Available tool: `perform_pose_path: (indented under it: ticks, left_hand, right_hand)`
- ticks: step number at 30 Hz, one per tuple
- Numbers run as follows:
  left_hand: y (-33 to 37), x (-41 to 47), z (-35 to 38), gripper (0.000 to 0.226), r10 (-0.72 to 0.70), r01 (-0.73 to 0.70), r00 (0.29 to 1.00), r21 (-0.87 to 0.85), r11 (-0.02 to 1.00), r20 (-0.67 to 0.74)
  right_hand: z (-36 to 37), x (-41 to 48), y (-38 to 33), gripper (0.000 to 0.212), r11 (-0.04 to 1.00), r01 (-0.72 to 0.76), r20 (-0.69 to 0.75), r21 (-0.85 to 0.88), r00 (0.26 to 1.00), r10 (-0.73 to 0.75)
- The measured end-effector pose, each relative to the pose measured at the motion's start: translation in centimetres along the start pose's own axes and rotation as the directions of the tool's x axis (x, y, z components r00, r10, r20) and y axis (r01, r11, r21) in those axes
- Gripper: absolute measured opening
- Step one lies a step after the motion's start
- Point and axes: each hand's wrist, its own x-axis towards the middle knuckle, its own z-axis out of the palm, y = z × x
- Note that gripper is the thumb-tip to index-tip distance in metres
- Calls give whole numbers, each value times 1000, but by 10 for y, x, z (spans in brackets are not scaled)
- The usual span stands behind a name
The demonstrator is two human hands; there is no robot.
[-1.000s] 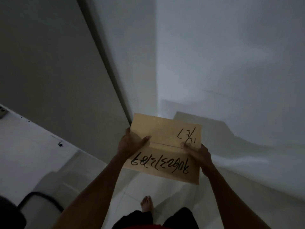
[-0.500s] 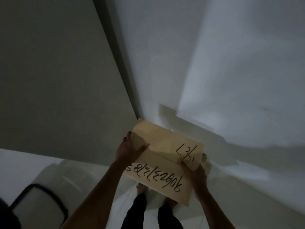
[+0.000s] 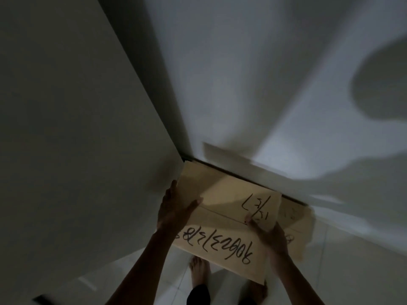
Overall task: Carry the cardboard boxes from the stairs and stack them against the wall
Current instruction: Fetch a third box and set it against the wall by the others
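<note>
A person holds a flat cardboard box (image 3: 222,219) in both hands, low down in the corner where a dark grey wall (image 3: 72,119) meets a paler white wall (image 3: 253,69). The left hand (image 3: 175,211) clasps the box's left edge, fingers wrapped around the side and the thumb pressed flat across the top. The right hand (image 3: 269,235) grips the right edge, its thumb lying on the top face just below a short black scribble. Both hands are closed firmly on the box.

The top face of the box carries a long row of black handwritten digits (image 3: 217,244) near the edge closest to the person, upside down from this view. A seam runs across the top between the two flaps. The far edge of the box sits close to the foot of the white wall, and its far left corner reaches into the wall corner.

A second cardboard box (image 3: 296,221) lies just beyond the held box, to its right, along the foot of the white wall and partly hidden under it. Whether the two touch cannot be told.

Below the held box, two bare feet (image 3: 199,271) stand on a pale tiled floor (image 3: 343,260). The shadow of the person's head and arm falls across the white wall to the right of the corner.
</note>
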Motion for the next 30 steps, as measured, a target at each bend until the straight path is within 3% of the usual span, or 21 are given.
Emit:
perform_pose_path:
  ticks: [5,8,9,10,11,12,14,16,30]
  left_hand:
    - [-22,55,29,102,115,-113,993,83,990,-25]
    - [-20,52,41,85,90,-109,985,128,986,147]
    - [-27,57,47,107,67,-79,991,98,992,112]
    - [-30,72,48,179,111,-123,987,109,986,114]
    - [-43,91,55,165,161,-167,986,145,975,52]
    - [-53,107,62,135,171,-170,985,172,970,14]
    - [-78,134,70,111,289,-280,957,258,925,4]
    - [-85,142,80,98,319,-307,948,274,911,1]
    - [-92,177,86,101,421,-411,905,357,839,54]
  right_hand:
    - [39,60,32,83,999,14,-35,52,999,-13]
    - [55,94,42,70,999,18,-48,35,999,-16]
    - [59,106,46,68,999,33,-42,27,999,-32]
    - [63,115,48,69,999,38,-48,28,998,-37]
    - [66,122,51,71,999,31,-57,28,998,-29]
    - [69,129,53,68,999,25,-60,26,998,-24]
    - [76,139,54,57,1000,19,-48,18,999,-18]
    - [83,148,56,57,1000,14,-45,20,999,-13]
    - [95,174,45,62,1000,-25,-70,-11,997,24]
